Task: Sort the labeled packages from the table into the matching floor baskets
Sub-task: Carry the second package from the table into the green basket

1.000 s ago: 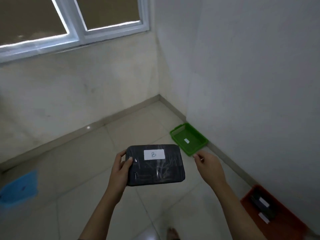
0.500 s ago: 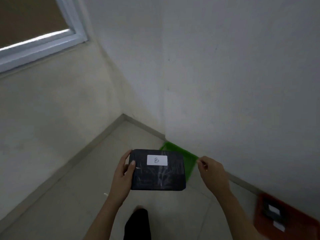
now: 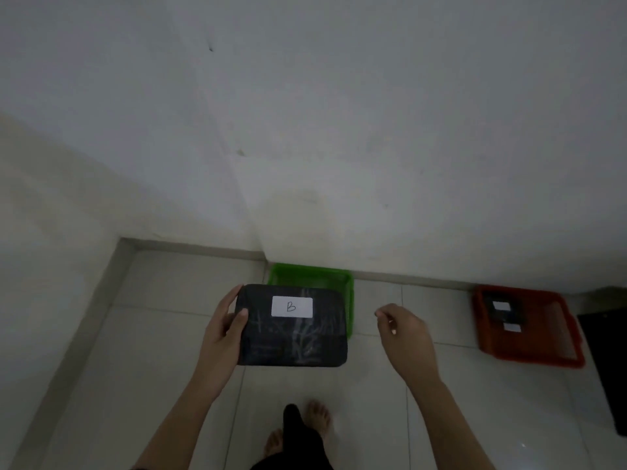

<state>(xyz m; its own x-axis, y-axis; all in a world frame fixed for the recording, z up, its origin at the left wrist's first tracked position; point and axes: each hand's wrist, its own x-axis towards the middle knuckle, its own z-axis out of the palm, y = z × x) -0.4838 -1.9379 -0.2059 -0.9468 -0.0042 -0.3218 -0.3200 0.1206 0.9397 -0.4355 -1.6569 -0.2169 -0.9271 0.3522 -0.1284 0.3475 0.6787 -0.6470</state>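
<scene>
My left hand (image 3: 222,330) grips the left edge of a black wrapped package (image 3: 293,334) that bears a white label marked "B". I hold it flat, in front of and partly over the green floor basket (image 3: 314,274), which stands against the wall; the basket's inside is mostly hidden behind the package. My right hand (image 3: 405,332) hovers to the right of the package, holding nothing, with its fingers loosely curled. An orange-red basket (image 3: 546,347) at the right holds two dark packages with white labels.
The wall meets the tiled floor just behind both baskets, with a corner at the left. A dark flat object (image 3: 607,364) lies at the far right edge. My bare feet (image 3: 317,418) are at the bottom middle.
I have turned right and moved closer to the wall, so the green basket now lies straight ahead behind the package. The window has left the view. My right hand has drifted away from the package.
</scene>
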